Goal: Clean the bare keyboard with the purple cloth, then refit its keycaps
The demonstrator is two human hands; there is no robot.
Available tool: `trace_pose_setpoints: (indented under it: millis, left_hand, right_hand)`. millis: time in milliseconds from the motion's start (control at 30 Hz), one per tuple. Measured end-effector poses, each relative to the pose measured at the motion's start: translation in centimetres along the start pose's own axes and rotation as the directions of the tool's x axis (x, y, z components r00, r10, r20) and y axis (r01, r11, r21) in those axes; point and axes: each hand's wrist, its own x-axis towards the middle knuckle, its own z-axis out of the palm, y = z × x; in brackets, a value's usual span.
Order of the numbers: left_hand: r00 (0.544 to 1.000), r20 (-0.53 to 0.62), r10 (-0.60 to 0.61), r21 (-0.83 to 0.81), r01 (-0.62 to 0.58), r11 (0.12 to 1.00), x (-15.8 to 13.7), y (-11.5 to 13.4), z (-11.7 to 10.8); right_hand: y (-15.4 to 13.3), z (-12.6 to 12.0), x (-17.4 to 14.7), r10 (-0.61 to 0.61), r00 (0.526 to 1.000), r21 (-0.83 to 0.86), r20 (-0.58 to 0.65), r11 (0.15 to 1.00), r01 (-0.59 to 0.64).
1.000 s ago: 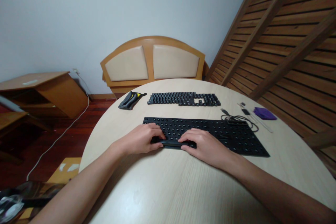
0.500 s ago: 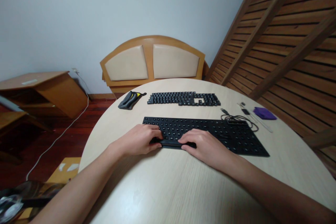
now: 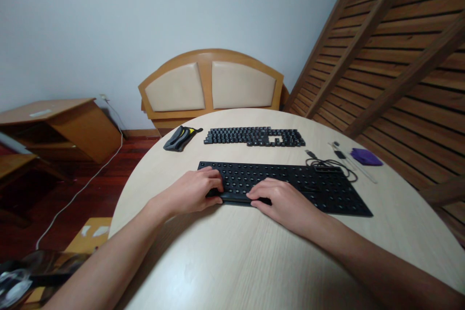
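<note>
Keyboard base [image 3: 290, 176], rows of key sockets exposed, lying flat on the round desk [image 3: 232, 252]. Left hand [image 3: 198, 190] and right hand [image 3: 279, 200], set apart, each with its grip closed on the near edge — thumb in front, fingers curled over the top. Beyond the base: keycaps [image 3: 238, 135], laid out in keyboard order; at right, a looped cable [image 3: 323, 161] and purple cloth [image 3: 366, 156].
</note>
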Motion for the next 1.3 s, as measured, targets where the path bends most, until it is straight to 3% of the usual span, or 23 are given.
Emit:
trace_pose_setpoints:
  millis: [500,867,1067,1300]
  left_hand:
    - [0.999,0.037,0.005,-0.073,-0.003,0.997,-0.2,-0.7,0.8]
    - [1.000,-0.006,0.009,-0.031,-0.009,0.999,-0.3,-0.4,1.3]
    - [0.998,0.059,-0.026,0.040,0.024,0.999,0.0,0.4,0.8]
    - [0.994,0.057,-0.095,0.142,0.086,0.986,0.1,1.1,0.7]
  right_hand:
    - [-0.6,0.1,-0.1,0.011,1.000,-0.034,-0.011,0.999,-0.012]
    - [-0.9,0.1,-0.1,0.057,0.998,-0.086,0.011,0.995,-0.056]
    - [-0.9,0.2,-0.1,0.100,0.995,-0.095,0.025,0.991,-0.097]
    - [-1.5,0.2,0.0,0.141,0.989,-0.148,0.031,0.980,-0.135]
